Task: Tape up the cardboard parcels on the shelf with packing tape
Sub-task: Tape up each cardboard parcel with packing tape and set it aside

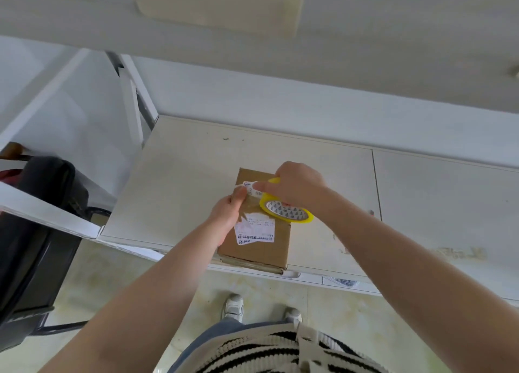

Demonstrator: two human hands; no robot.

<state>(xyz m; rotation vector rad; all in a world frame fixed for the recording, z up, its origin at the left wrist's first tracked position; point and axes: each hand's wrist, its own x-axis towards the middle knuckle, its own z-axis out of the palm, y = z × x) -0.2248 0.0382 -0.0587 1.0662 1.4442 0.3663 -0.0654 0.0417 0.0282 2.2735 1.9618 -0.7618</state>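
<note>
The brown rectangular cardboard parcel [258,243] lies flat on the off-white shelf board [182,176], its near end right at the board's front edge and slightly overhanging it. A white printed shipping label [255,231] sits on its top face, partly torn, and a smaller white label [248,187] shows near the far end.

Your right hand [297,187] grips the yellow roll of packing tape [286,212], fingers closed through and over the roll, which rests tilted on the parcel's right-hand top edge. Its inner core shows a grey printed pattern. Your forefinger points left along the parcel top toward the small label.

Your left hand [229,212] is pressed against the parcel's left side and top, the thumb laid flat on the top face near the far label, just beside your right forefinger. It is pressing rather than clenched around anything; whether a tape end lies under the thumb cannot be told.

The shelf board carries scuffs and stains to the right of the parcel. Above it runs the pale underside of a higher shelf [252,35]. To the left stands a black chair [33,232]. Below, your white shoes [234,306] stand on the pale tiled floor [112,288], and a black-and-cream striped knitted top [280,350] fills the bottom edge.
</note>
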